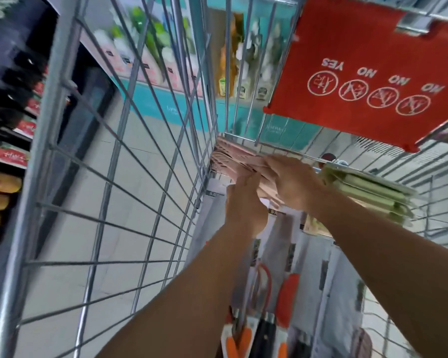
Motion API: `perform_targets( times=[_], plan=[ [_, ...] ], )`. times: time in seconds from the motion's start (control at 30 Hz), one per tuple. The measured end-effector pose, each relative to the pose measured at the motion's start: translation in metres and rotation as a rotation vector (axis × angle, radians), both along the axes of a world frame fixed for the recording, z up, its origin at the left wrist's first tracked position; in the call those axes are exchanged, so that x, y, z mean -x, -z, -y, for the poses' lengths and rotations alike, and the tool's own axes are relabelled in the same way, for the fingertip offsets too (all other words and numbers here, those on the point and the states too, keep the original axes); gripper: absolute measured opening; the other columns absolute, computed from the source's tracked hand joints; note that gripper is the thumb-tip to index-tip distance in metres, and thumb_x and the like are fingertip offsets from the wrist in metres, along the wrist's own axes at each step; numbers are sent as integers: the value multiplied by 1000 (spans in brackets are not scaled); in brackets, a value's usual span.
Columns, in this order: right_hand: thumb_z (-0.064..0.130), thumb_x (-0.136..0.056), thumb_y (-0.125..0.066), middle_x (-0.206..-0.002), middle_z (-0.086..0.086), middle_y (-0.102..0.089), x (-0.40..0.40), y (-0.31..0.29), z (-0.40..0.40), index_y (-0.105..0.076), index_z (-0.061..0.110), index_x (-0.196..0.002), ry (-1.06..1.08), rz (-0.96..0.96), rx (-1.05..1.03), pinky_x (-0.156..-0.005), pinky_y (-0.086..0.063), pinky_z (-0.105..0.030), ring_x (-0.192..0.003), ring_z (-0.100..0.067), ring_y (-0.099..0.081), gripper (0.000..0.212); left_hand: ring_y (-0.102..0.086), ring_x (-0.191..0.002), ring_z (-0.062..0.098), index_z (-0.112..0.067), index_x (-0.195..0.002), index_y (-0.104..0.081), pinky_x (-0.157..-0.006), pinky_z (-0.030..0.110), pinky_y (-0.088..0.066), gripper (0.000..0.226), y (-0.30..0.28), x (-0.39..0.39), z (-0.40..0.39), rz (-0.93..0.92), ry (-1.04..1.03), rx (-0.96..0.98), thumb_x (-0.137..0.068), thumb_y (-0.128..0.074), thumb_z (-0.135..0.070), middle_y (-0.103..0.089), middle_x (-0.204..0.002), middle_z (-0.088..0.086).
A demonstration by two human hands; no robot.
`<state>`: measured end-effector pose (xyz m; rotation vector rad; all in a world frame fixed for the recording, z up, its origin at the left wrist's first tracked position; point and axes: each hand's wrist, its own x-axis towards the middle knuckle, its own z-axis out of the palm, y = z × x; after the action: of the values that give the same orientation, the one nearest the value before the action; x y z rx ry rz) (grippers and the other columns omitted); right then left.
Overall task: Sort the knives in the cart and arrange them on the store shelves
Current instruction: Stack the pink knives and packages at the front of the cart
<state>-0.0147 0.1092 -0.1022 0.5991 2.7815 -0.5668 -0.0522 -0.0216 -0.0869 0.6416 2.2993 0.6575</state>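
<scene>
Wire-mesh cart (140, 177) holding flat carded knife packs (274, 293): both the left hand (245, 202) and the right hand (290, 183) grip a pink pack stack (233, 157) at the far corner, green packs (373, 195) just right of the grip.

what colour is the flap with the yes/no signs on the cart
Red, with white symbols and lettering; the flap shows in the head view.

We count two hands, the left hand (245, 202) and right hand (291, 184), one wire cart (140, 156), one red flap (360, 68), and two card stacks: pink stack (233, 158), green stack (370, 195) (knife packs blurred, uncounted).
</scene>
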Motion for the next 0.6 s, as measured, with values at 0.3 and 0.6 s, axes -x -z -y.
perform_targets(
  times=[0.3, 0.6],
  plan=[
    [14, -92, -47, -142, -5, -43, -49, -22, 66, -42, 18, -138, 199, -126, 169, -100, -39, -39, -123, -29, -45, 47, -28, -137, 23, -14, -146, -33, -114, 34, -26, 59, 0, -42, 69, -100, -85, 20, -91, -52, -4, -34, -150, 4],
    [16, -96, -44, -144, -7, -41, -130, -19, 181, -42, 13, -139, 380, 33, 295, -106, -35, -35, -128, -27, -40, 43, -34, -130, 30, -17, -147, -24, -108, 43, -31, 70, -5, -103, 154, -15, -135, 232, -87, -58, -20, -38, -141, 10]
  ],
)
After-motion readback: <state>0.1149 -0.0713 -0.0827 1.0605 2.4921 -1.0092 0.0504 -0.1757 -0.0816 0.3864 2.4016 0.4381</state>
